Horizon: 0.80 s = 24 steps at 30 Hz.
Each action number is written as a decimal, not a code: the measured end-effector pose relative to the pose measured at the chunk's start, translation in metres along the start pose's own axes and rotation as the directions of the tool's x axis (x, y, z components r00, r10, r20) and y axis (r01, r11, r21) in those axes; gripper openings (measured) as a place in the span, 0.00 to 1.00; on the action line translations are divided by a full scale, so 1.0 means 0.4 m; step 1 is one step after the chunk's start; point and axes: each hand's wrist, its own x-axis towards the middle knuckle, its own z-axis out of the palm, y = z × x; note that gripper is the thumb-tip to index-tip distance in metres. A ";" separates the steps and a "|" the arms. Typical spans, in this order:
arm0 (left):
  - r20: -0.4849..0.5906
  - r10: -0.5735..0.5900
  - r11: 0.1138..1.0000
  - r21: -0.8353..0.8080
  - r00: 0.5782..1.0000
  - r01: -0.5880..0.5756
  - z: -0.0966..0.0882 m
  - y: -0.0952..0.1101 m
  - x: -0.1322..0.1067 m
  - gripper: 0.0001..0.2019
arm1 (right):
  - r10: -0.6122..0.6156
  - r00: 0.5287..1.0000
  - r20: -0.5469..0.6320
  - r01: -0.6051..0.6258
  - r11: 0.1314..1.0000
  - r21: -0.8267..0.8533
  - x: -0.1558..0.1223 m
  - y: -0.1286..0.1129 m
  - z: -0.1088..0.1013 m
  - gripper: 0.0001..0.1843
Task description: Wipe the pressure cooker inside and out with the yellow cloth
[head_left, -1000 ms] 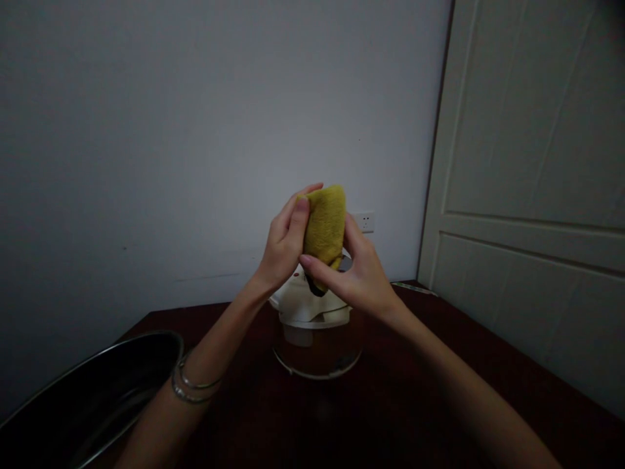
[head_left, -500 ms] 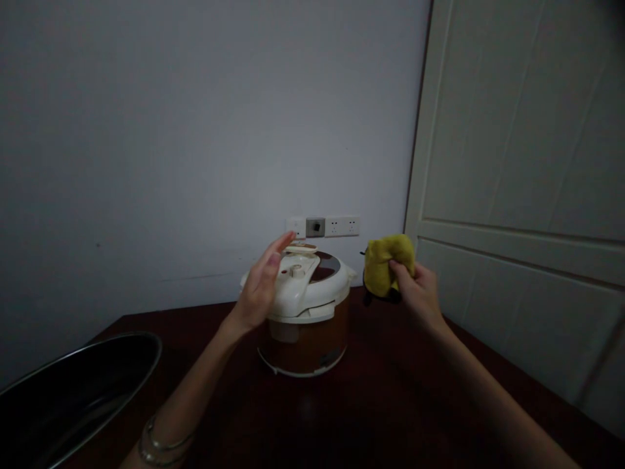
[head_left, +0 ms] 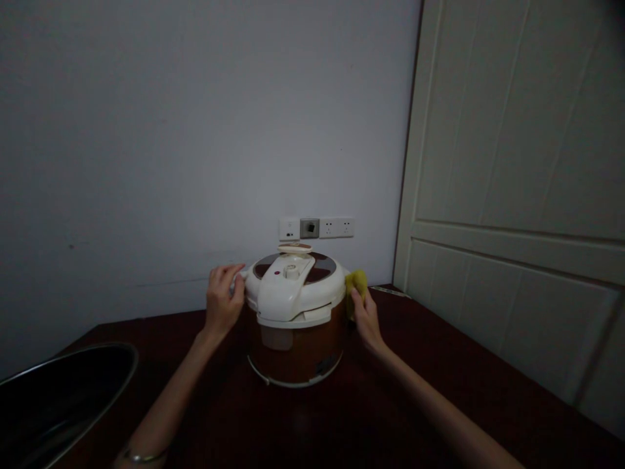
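A white and brown electric pressure cooker (head_left: 297,345) stands upright on the dark red tabletop, with its lid on. My left hand (head_left: 223,301) is at the cooker's left side, fingers bent around the small white side handle, which is mostly covered. On the opposite side, my right hand (head_left: 367,319) grips a yellow cloth (head_left: 357,281) between thumb and fingers. The cloth presses against the cooker's right side by the lid rim and hides the handle there.
A large dark basin or pan (head_left: 63,397) with a shiny rim sits at the lower left. Behind the cooker, sockets (head_left: 336,227) and a grey switch plate (head_left: 309,228) are set in the wall. A pale panelled door (head_left: 488,260) borders the table on the right.
My left hand has moved from in front of the lid to the cooker's left handle. My right hand has brought the yellow cloth leftward and down onto the cooker's right side.
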 end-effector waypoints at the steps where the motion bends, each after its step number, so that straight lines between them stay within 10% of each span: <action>1: -0.007 0.033 0.999 0.041 0.999 -0.033 0.006 -0.011 -0.005 0.15 | -0.022 1.000 0.008 0.021 1.000 0.011 0.002 0.001 0.009 0.23; 10: -0.113 0.449 0.887 0.170 0.886 -0.428 0.035 -0.067 -0.041 0.09 | -0.167 0.986 0.022 0.169 0.983 -0.075 -0.006 -0.041 0.015 0.25; 16: -0.156 0.653 0.756 0.064 0.741 -0.652 -0.015 0.020 -0.033 0.09 | -0.579 0.755 0.308 0.629 0.772 -0.089 -0.064 -0.068 0.015 0.22; 20: -0.104 0.809 0.587 0.093 0.578 -0.804 -0.043 0.116 -0.045 0.07 | -0.399 0.914 0.070 0.405 0.908 -0.109 -0.021 -0.023 0.013 0.17; 24: 0.015 0.848 0.528 0.038 0.529 -0.848 -0.040 0.184 -0.059 0.06 | -0.003 0.990 -0.144 -0.004 0.999 -0.053 0.001 0.005 0.014 0.26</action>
